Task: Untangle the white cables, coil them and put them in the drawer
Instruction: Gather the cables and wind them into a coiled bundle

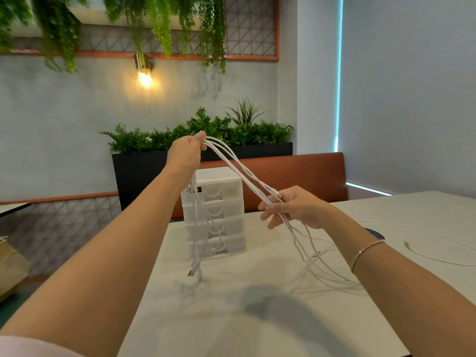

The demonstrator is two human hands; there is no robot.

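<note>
Several white cables stretch in the air between my two hands above the white table. My left hand is raised high and grips the bundle near one end; loose ends with a USB plug hang down from it in front of the drawer unit. My right hand is lower and to the right and pinches the same strands; their tails fall to the table under my right forearm. A white plastic drawer unit with several closed drawers stands at the table's far edge.
Another white cable lies loose on the table at the right, near a dark round object. Behind the table run a brown bench back and a black planter with greenery. A second table edge shows at the left.
</note>
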